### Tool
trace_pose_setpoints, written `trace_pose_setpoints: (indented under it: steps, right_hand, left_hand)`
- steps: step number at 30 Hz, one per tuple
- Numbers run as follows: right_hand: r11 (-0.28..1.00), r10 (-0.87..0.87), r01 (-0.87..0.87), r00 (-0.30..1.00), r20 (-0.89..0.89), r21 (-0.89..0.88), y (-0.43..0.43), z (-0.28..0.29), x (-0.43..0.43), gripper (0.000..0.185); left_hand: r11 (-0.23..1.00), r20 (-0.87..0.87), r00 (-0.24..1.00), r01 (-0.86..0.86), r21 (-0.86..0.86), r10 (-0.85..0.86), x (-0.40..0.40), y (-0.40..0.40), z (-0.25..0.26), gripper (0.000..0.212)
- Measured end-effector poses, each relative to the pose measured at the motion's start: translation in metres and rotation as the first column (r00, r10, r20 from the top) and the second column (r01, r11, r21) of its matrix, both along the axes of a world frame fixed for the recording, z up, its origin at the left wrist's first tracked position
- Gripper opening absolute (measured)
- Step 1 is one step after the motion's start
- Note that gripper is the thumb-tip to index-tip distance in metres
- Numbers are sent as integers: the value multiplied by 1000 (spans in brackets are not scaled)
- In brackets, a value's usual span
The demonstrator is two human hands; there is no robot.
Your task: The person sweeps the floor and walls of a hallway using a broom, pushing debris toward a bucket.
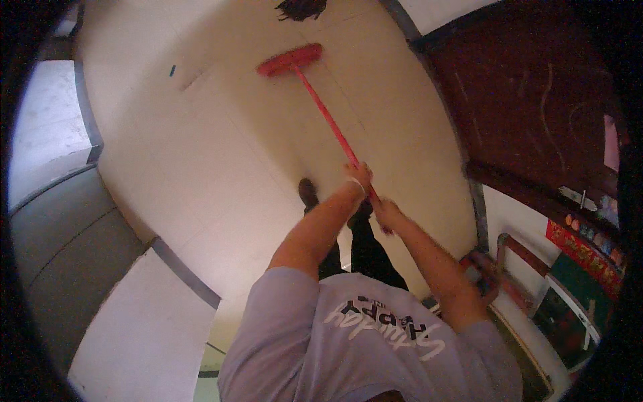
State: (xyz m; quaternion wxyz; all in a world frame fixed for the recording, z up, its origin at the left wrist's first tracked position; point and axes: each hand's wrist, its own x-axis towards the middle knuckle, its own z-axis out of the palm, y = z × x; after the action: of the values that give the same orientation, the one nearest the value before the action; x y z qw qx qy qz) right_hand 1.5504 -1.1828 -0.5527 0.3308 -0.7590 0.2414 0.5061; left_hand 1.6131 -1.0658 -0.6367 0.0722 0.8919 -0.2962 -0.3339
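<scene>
A red long-handled broom (290,60) stretches out in front of me, its wide head on the pale tiled floor (201,151). Farther along the handle, my left hand (358,173) is closed around it, with a white band at that wrist. Nearer its end, my right hand (389,213) grips the same handle, whose tip pokes out below. Beyond the broom head lies a dark, stringy clump (301,9), cut off by the top of the picture; what it is I cannot tell. A small dark green strip (173,70) rests on the floor to the left.
A dark red door or panel (512,100) bounds the right side, with a reddish-brown frame (525,254) below it. White walls with grey skirting (186,274) and a grey panel (70,236) line the left. My dark shoe (307,190) is on the floor.
</scene>
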Motion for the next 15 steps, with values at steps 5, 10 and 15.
trace_pose_setpoints:
  steps: [5,10,15]
  right_hand:
    - [984,95,-98,995,32,147,104,5,117,52]
    - [963,153,-209,944,294,169,75,18,83,46]
    - [813,566,-500,799,204,-297,-68,35,-79,41]
  left_hand:
    - [945,72,951,-308,109,301,88,112,13,36]
    - [945,216,928,-323,52,305,47,106,44,29]
    - [916,-22,991,-133,-378,135,-92,11,57,23]
